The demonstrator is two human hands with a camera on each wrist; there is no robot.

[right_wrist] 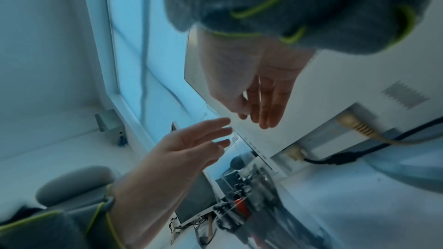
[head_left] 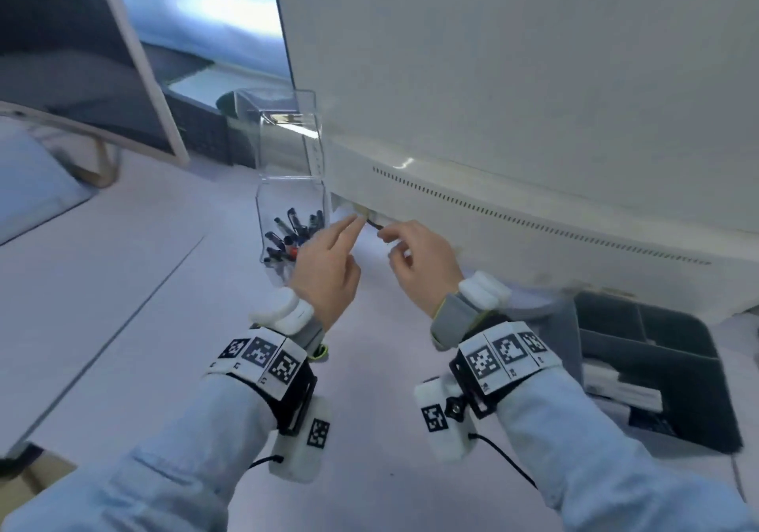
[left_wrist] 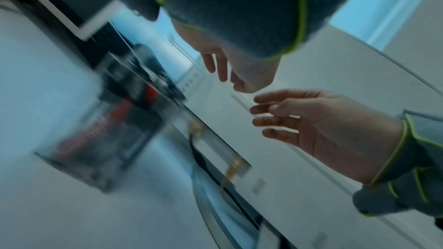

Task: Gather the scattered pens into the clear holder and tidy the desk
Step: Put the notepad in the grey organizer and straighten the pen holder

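The clear holder (head_left: 292,186) stands on the white desk against the back edge of a big white monitor. Several dark pens and one red one (head_left: 293,236) lie in its bottom. My left hand (head_left: 349,236) hovers just right of the holder, its fingers straight and pointing at the monitor's underside, holding nothing. A little further right, my right hand (head_left: 390,244) hangs with loosely bent fingers, also empty. In the wrist views the left hand (left_wrist: 223,69) and the right hand (right_wrist: 261,111) both show relaxed fingers. The holder (left_wrist: 115,120) is blurred there.
The white monitor back (head_left: 534,79) looms over both hands. A black cable (head_left: 376,224) plugs in under it between the fingertips. A dark organiser tray (head_left: 657,359) sits at the right, and a second monitor (head_left: 82,59) stands at the left.
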